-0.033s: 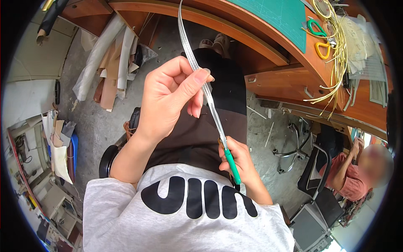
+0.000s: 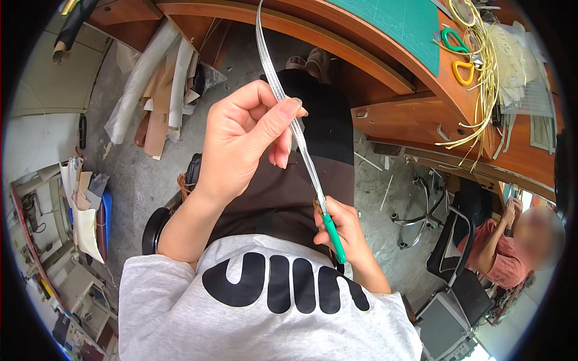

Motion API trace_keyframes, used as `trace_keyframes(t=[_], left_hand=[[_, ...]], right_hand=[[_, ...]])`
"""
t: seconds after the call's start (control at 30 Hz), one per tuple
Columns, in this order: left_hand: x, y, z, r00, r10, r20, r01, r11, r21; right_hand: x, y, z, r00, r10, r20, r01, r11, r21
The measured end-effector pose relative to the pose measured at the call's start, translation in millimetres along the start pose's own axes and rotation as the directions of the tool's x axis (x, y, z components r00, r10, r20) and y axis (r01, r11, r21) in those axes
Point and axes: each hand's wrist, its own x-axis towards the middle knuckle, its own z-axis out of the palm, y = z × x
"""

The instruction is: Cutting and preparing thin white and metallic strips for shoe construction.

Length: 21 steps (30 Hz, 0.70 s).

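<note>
A long, narrow silver strip [image 2: 272, 77] with lengthwise lines runs from the table's edge down toward my lap. My left hand [image 2: 244, 135] pinches it between thumb and fingers partway along. Lower and to the right, my right hand [image 2: 344, 225] is closed round a tool with a green handle [image 2: 333, 237]. The strip's near end meets the top of that handle. A small yellowish part shows beside my right fingers, but the tool's kind is hard to make out.
A wooden table [image 2: 379, 72] with a green cutting mat [image 2: 391, 27] lies ahead. Green-handled scissors [image 2: 453, 40], a yellow handle [image 2: 462, 72] and golden cords [image 2: 489, 78] are at its right. Rolls [image 2: 141, 78] stand at left. A person [image 2: 503, 253] sits at right near an office chair [image 2: 451, 253].
</note>
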Motion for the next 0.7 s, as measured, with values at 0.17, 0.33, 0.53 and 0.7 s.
trace_keyframes(t=[0.17,0.33,0.53,0.7], left_hand=[[-1,0,1,1.0,0.007,0.004,-0.007,1.0,0.014],[-5,-5,5,1.0,-0.011,0.021,0.01,0.998,0.061],[-5,-9,8,1.0,-0.029,0.002,0.029,1.0,0.008],[-9,-11,9,0.998,-0.054,0.045,0.053,0.998,0.023]], right_hand=[[2,-5,-2,0.998,-0.053,-0.016,0.052,0.997,-0.06],[4,-5,-2,0.999,-0.04,-0.03,0.04,0.999,0.0],[1,-3,-2,1.0,-0.025,-0.017,0.025,1.0,-0.007],[4,-7,-3,0.998,-0.037,-0.043,0.039,0.998,0.052]])
